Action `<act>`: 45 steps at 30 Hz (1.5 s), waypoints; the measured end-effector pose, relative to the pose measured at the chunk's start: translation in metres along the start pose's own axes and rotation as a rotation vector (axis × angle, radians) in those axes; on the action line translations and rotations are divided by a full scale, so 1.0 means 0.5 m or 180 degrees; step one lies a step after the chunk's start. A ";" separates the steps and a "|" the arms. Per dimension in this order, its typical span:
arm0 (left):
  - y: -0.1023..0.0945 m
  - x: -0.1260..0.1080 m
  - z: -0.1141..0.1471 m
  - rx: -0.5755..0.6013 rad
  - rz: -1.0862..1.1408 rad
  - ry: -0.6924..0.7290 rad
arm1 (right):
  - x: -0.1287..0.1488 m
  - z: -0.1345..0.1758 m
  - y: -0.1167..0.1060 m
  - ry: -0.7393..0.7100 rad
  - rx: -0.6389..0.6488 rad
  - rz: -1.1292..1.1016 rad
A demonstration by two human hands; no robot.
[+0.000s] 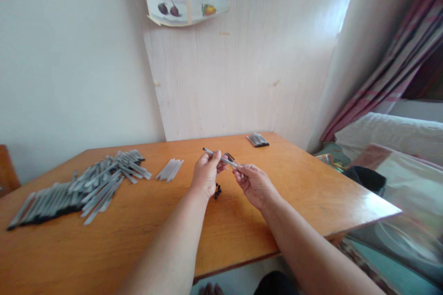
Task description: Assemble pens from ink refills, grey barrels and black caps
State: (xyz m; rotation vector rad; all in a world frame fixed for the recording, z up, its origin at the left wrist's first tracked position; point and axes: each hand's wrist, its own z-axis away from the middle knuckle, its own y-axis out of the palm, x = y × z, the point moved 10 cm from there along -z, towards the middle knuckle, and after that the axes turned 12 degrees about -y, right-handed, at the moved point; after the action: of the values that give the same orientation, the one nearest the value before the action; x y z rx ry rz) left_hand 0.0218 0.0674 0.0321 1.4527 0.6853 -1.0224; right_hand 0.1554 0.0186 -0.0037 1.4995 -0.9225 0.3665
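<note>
Above the middle of the table, a slim translucent pen (226, 161) with a dark tip at its upper left end is held between both hands. My left hand (206, 173) is closed round its middle, thumb on top. At the lower right end, my right hand (254, 183) pinches the pen. Some thin dark pieces (229, 156) show just behind my left fingers; whether they are held or lie on the table I cannot tell. Several small black caps or plugs (218, 191) lie on the table beside my left wrist.
A large heap of grey pens (104, 179) with dark ends spreads over the left of the orange wooden table (148, 249). A row of pale tubes (170, 169) lies nearer the middle. Another bundle of pens (258, 140) rests at the back right. A black bin (366, 179) stands beyond the right edge.
</note>
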 end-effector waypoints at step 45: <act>0.061 -0.005 0.022 0.0430 -0.1219 0.0581 | 0.012 0.024 0.038 -0.0117 0.0371 0.0604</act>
State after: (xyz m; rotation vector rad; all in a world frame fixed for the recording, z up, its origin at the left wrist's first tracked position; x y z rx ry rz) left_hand 0.0453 0.0522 0.0490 1.5803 1.0733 -1.2567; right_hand 0.1419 0.0073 0.0116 1.5328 -1.0920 0.5400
